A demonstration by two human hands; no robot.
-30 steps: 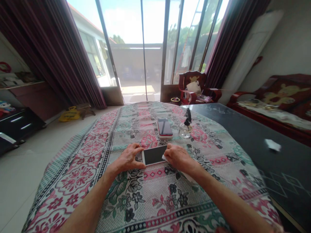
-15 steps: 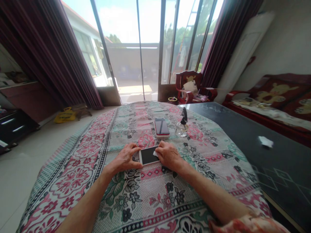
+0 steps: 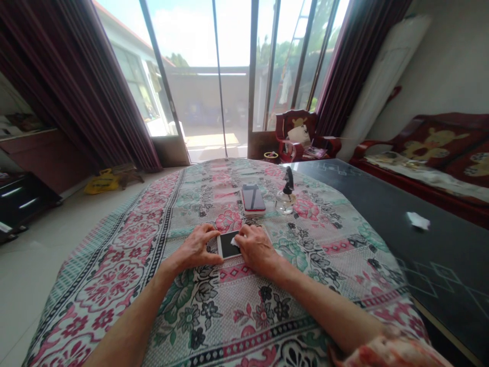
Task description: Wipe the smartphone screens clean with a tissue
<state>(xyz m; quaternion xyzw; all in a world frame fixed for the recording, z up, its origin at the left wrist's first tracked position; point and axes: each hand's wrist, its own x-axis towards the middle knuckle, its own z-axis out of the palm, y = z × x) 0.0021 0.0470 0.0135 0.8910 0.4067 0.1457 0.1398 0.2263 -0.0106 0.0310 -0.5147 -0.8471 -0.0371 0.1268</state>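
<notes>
A white-framed smartphone [image 3: 229,245] with a dark screen lies flat on the patterned tablecloth [image 3: 244,293]. My left hand [image 3: 199,246] grips its left end, thumb on the near edge and fingers on the far edge. Over the phone's right part, my right hand [image 3: 256,250] is closed on a small white tissue [image 3: 234,241] pressed to the screen; the hand hides that end of the phone. Just beyond lies a stack of phones [image 3: 253,198], the top one dark with a red edge. To its right stands a clear spray bottle [image 3: 286,202] with a black trigger head.
A dark low table [image 3: 382,214] stands along the right side, with a crumpled white tissue [image 3: 417,220] on it. Behind it are a red wooden chair [image 3: 296,135] and a sofa [image 3: 428,148]. A yellow bag [image 3: 102,182] rests on the floor at left.
My right hand has slid left across the phone's screen with the tissue, covering more of it. My left hand keeps its hold on the left end.
</notes>
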